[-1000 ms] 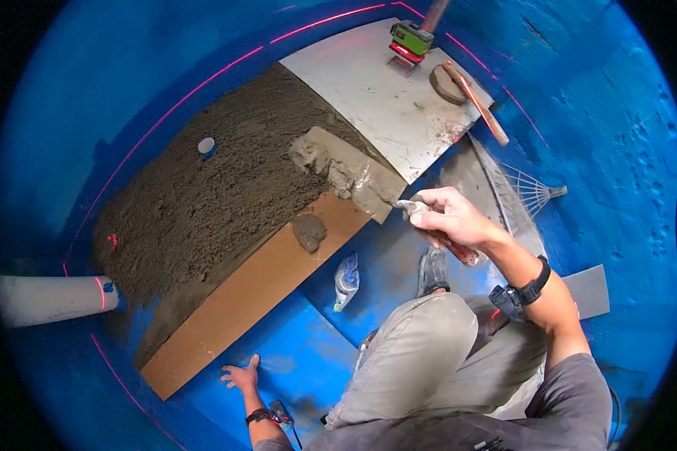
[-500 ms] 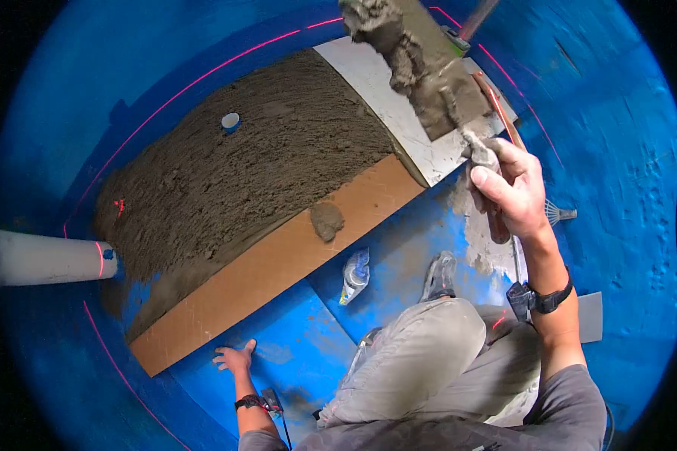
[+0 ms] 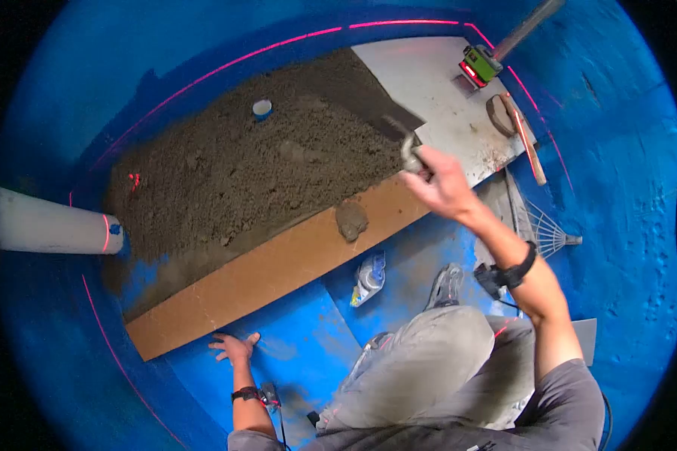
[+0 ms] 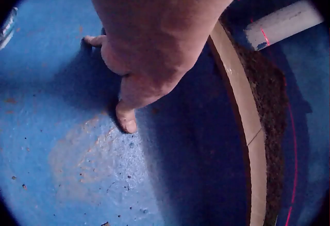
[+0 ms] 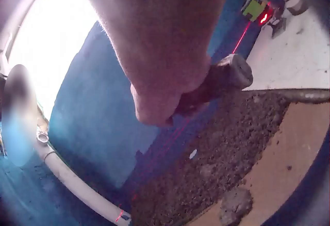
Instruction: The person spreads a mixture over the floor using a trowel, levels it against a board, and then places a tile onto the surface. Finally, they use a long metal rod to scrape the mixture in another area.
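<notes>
My right hand [image 3: 445, 184] grips the handle of a rectangular steel trowel [image 3: 390, 114]. The dark blade lies low over the far right of the grey mortar bed [image 3: 226, 165], its edge overlapping the white panel in the head view. From the right wrist, the butt of the trowel handle [image 5: 238, 72] pokes out beyond the fist; the blade is hidden there. My left hand [image 3: 234, 347] rests on the blue floor with fingers spread, just in front of the brown board [image 3: 263, 274] along the mortar's near edge. Its thumb and another fingertip show in the left wrist view.
A mortar lump [image 3: 351, 221] sits on the board. A white-and-blue pipe stub [image 3: 262, 110] rises from the mortar. The white panel [image 3: 421, 68] bears a green laser level [image 3: 480, 66] and a wooden-handled tool [image 3: 526, 143]. A grey pipe [image 3: 53, 222], plastic bag [image 3: 368, 279] and rake head [image 3: 553, 229] lie around.
My right hand lifted the mortar-laden trowel up and right, then brought it back left and down over the mortar. The load no longer shows on its blade. The left hand stays on the floor.
</notes>
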Demonstrator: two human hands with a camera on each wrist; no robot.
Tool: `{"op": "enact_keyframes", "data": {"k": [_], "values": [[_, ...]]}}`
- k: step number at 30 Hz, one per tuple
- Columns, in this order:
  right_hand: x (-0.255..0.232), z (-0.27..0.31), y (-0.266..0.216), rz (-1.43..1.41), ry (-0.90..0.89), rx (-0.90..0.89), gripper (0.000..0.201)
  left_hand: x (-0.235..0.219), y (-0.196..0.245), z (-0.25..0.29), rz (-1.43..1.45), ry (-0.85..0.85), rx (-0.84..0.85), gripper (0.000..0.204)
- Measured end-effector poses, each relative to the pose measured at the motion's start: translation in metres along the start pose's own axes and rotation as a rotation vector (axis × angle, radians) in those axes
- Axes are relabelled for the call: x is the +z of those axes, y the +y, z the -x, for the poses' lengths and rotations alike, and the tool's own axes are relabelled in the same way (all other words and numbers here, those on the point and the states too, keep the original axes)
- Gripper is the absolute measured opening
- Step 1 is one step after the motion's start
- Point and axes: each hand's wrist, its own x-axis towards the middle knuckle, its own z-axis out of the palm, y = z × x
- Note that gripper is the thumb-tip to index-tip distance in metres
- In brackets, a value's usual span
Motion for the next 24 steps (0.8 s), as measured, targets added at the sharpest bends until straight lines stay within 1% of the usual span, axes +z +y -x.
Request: {"op": "enact_keyframes", "data": {"k": [1,3,5,6,7,9,11,12,13,15,16,18,20,21,23,24], "values": [[-0.013,0.004,-0.004,0.011,-0.042,0.071,0.026,-0.003,-0.003,0.000,-0.027,0.026,0.018,0.158],[-0.036,0.013,0.003,0.071,-0.204,0.163,0.029,-0.006,0.004,0.006,-0.049,0.022,-0.008,0.157],[-0.055,0.036,0.021,0.038,-0.387,0.351,0.032,-0.016,0.009,0.016,-0.007,0.018,-0.025,0.157],[-0.060,0.049,0.027,-0.056,-0.473,0.459,0.032,-0.034,0.021,0.034,0.009,-0.048,-0.039,0.153],[-0.064,0.064,0.032,-0.151,-0.557,0.569,0.032,-0.036,0.022,0.034,0.013,-0.052,-0.043,0.153],[-0.068,0.090,0.039,-0.248,-0.686,0.760,0.030,-0.034,0.018,0.033,0.047,-0.052,-0.011,0.154],[-0.068,0.112,0.051,-0.263,-0.757,0.813,0.029,-0.038,0.023,0.038,0.028,-0.053,-0.018,0.154],[-0.068,0.117,0.054,-0.285,-0.805,0.884,0.031,-0.040,0.025,0.039,0.006,-0.047,-0.019,0.155],[-0.063,0.120,0.056,-0.290,-0.807,0.885,0.031,-0.039,0.023,0.038,0.001,-0.045,-0.020,0.155],[-0.050,0.125,0.062,-0.224,-0.907,0.810,0.033,-0.035,0.021,0.034,-0.006,-0.049,-0.016,0.156],[-0.035,0.127,0.064,-0.294,-0.859,0.737,0.035,-0.036,0.023,0.034,-0.005,-0.045,-0.015,0.156],[-0.003,0.120,0.070,-0.278,-0.837,0.636,0.034,-0.038,0.026,0.036,-0.008,-0.056,-0.058,0.156],[0.019,0.099,0.049,-0.387,-0.821,0.756,0.030,-0.033,0.017,0.031,0.043,-0.044,-0.035,0.157],[0.032,0.097,0.048,-0.497,-0.772,0.738,0.026,-0.026,0.013,0.026,0.096,-0.040,-0.017,0.157],[0.051,0.094,0.052,-0.571,-0.722,0.697,0.025,-0.021,0.009,0.021,0.105,-0.021,-0.010,0.156],[0.048,0.087,0.042,-0.571,-0.712,0.702,0.025,-0.022,0.010,0.023,0.098,-0.035,-0.020,0.156]]}}
